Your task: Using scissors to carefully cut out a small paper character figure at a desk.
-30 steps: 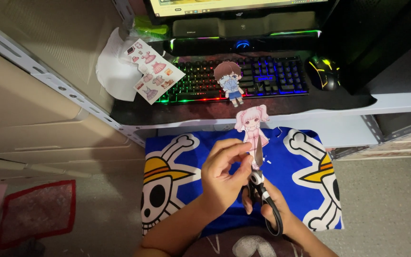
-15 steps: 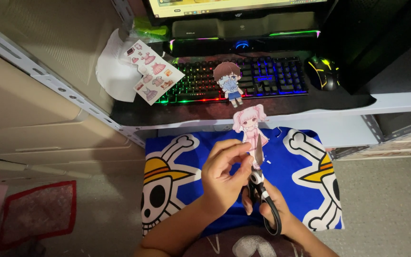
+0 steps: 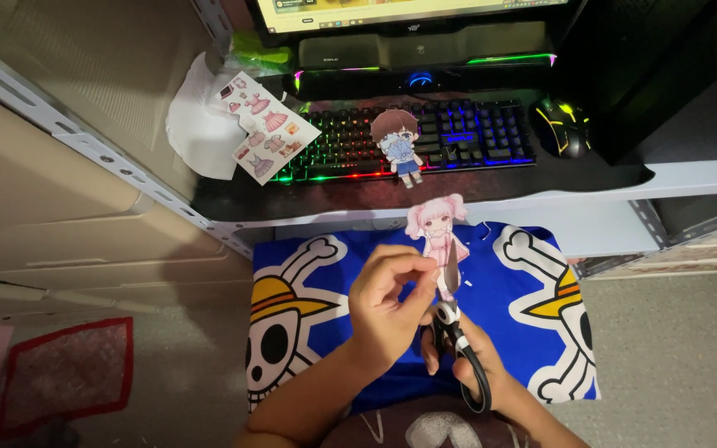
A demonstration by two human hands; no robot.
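The pink-haired paper doll [image 3: 436, 231] stands upright over the person's lap, just below the desk edge. The left hand [image 3: 387, 305] pinches it by its lower part between thumb and fingertips. The right hand [image 3: 479, 365] is closed through the black loops of the scissors [image 3: 456, 332], whose blades point up along the doll's right side and look nearly shut on the paper. The head and hair already look cut to outline; how much margin remains lower down I cannot tell, since the fingers hide it. A few small white scraps lie on the blue skull-print cloth [image 3: 533, 282] spread across the lap.

Up on the desk, a brown-haired doll [image 3: 398, 148] lies on the lit keyboard [image 3: 475, 137], already cut free by the look of it. Left of the keyboard a sheet of paper outfits [image 3: 263, 126] rests on white paper [image 3: 199, 124], apparently uncut. A mouse [image 3: 563, 126] sits to the keyboard's right.
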